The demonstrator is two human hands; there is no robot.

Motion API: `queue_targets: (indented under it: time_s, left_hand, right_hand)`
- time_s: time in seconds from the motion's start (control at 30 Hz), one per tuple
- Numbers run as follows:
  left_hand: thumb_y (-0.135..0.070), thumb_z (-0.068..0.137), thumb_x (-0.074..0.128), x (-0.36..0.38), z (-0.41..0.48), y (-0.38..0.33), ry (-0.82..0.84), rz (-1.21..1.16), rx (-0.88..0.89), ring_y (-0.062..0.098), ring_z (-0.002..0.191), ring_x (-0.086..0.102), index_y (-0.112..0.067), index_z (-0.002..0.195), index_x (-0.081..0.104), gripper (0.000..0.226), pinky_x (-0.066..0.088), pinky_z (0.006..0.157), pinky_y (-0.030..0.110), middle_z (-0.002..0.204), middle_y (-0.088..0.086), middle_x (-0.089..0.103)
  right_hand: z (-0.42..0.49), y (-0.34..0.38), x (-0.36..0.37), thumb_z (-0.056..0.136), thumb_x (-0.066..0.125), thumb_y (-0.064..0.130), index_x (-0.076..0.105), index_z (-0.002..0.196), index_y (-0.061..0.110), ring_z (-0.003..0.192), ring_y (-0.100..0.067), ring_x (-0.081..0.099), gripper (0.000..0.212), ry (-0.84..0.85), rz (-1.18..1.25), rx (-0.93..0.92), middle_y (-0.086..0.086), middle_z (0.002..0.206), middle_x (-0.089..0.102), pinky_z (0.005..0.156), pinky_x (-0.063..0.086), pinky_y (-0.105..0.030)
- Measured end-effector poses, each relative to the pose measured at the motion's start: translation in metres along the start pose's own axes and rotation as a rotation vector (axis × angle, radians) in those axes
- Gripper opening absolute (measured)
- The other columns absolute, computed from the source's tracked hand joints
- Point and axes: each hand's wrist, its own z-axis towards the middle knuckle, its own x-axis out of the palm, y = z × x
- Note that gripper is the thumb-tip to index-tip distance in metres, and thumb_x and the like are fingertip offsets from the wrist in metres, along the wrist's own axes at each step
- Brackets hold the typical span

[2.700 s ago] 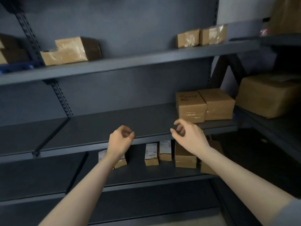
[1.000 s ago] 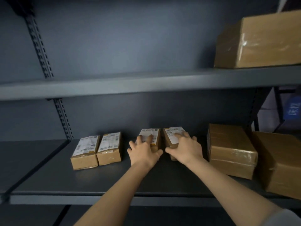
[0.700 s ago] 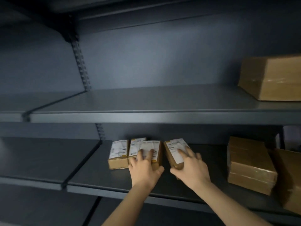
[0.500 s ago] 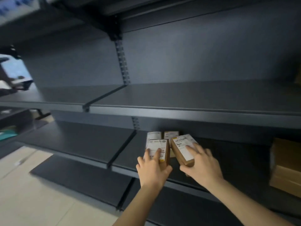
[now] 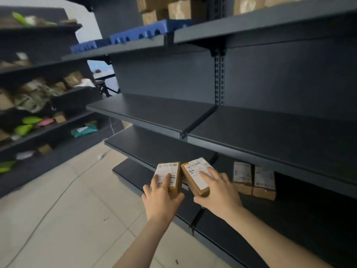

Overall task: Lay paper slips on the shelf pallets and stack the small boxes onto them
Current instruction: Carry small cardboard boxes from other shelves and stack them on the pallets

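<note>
My left hand (image 5: 162, 198) grips a small brown box with a white label (image 5: 170, 174), held clear of the shelf. My right hand (image 5: 218, 192) grips a second small labelled box (image 5: 195, 175), tilted, right beside the first. Two more small labelled boxes (image 5: 253, 178) stay on the low dark shelf (image 5: 289, 215) to the right of my hands. Blue pallets (image 5: 135, 34) lie on the top shelf at upper left, with brown boxes (image 5: 166, 8) stacked on the nearer one. No paper slip is in view.
Dark metal shelves (image 5: 260, 132) run along the right, the middle ones bare. A second shelving unit (image 5: 38, 105) at the left holds bags and small parcels. Pale tiled floor (image 5: 67, 209) lies between them.
Both hands have lifted their boxes off the low shelf and drawn them out toward me. The view has swung left, bringing the blue pallets and the left shelving unit into sight.
</note>
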Motion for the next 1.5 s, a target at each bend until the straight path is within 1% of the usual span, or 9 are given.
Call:
queue_targets:
  time_s: [0.3,0.43,0.67,0.87,0.97,1.1,1.2,1.4,1.5]
  left_hand:
    - [-0.059,0.078,0.051,-0.172,0.031,0.019,-0.087,0.008,-0.120,0.029,0.129,0.028,-0.041,0.143,0.028,0.072,0.029,0.108,0.040,0.154,0.001,0.022]
    - [-0.058,0.077,0.053,-0.238,0.050,0.017,-0.134,0.000,-0.132,0.030,0.127,0.031,-0.040,0.142,0.031,0.071,0.029,0.107,0.039,0.153,0.001,0.025]
    - [-0.058,0.077,0.053,-0.346,0.093,0.010,-0.148,-0.028,-0.117,0.031,0.130,0.030,-0.038,0.142,0.033,0.071,0.028,0.107,0.040,0.153,0.003,0.026]
    - [-0.058,0.078,0.052,-0.422,0.140,0.013,-0.187,-0.051,-0.128,0.033,0.130,0.030,-0.038,0.142,0.033,0.070,0.030,0.109,0.042,0.152,0.003,0.028]
    - [-0.057,0.076,0.054,-0.451,0.165,0.012,-0.217,-0.069,-0.127,0.033,0.130,0.030,-0.039,0.141,0.035,0.070,0.031,0.109,0.044,0.152,0.002,0.029]
    - [-0.056,0.076,0.054,-0.474,0.201,0.007,-0.248,-0.093,-0.109,0.030,0.129,0.030,-0.039,0.140,0.035,0.069,0.031,0.107,0.042,0.151,0.000,0.030]
    - [-0.056,0.077,0.056,-0.488,0.233,0.000,-0.271,-0.094,-0.093,0.031,0.127,0.032,-0.039,0.140,0.037,0.068,0.032,0.106,0.041,0.149,0.001,0.032]
    - [-0.054,0.072,0.057,-0.518,0.300,-0.030,-0.300,-0.131,0.001,0.034,0.119,0.036,-0.037,0.138,0.041,0.070,0.037,0.100,0.042,0.144,0.001,0.038]
    - [-0.048,0.075,0.061,-0.529,0.332,-0.055,-0.323,-0.165,0.076,0.034,0.120,0.035,-0.036,0.138,0.042,0.067,0.036,0.098,0.040,0.144,0.001,0.039]
  right_hand:
    - [0.050,0.117,-0.121,0.080,0.055,0.058,0.026,0.147,0.030,0.128,-0.022,0.036,0.078,-0.002,0.026,-0.134,0.008,0.153,0.024,0.094,0.042,-0.032]
    - [0.071,0.157,-0.176,0.080,0.054,0.059,0.029,0.145,0.030,0.123,-0.024,0.037,0.076,-0.006,-0.003,-0.152,0.008,0.151,0.025,0.090,0.043,-0.034]
    - [0.106,0.228,-0.255,0.078,0.052,0.060,0.031,0.143,0.030,0.121,-0.024,0.038,0.076,-0.025,-0.032,-0.164,0.008,0.150,0.028,0.090,0.044,-0.036]
    - [0.152,0.275,-0.315,0.080,0.051,0.063,0.027,0.147,0.030,0.129,-0.025,0.035,0.078,-0.076,-0.055,-0.208,0.005,0.154,0.025,0.097,0.042,-0.037]
    - [0.178,0.293,-0.339,0.081,0.051,0.063,0.025,0.148,0.031,0.135,-0.026,0.031,0.079,-0.084,-0.067,-0.229,0.005,0.156,0.020,0.100,0.040,-0.039]
    - [0.213,0.303,-0.363,0.081,0.052,0.063,0.025,0.148,0.031,0.137,-0.025,0.028,0.079,-0.103,-0.055,-0.234,0.006,0.157,0.019,0.104,0.038,-0.041]
    - [0.244,0.296,-0.383,0.081,0.052,0.062,0.026,0.148,0.031,0.135,-0.026,0.031,0.078,-0.149,-0.056,-0.234,0.006,0.156,0.021,0.102,0.039,-0.042]
    - [0.303,0.261,-0.439,0.081,0.054,0.059,0.028,0.147,0.031,0.130,-0.026,0.035,0.076,-0.265,-0.081,-0.198,0.007,0.155,0.023,0.096,0.040,-0.038]
    - [0.324,0.237,-0.466,0.080,0.057,0.057,0.028,0.147,0.033,0.131,-0.025,0.035,0.077,-0.311,-0.090,-0.136,0.008,0.155,0.025,0.095,0.040,-0.036]
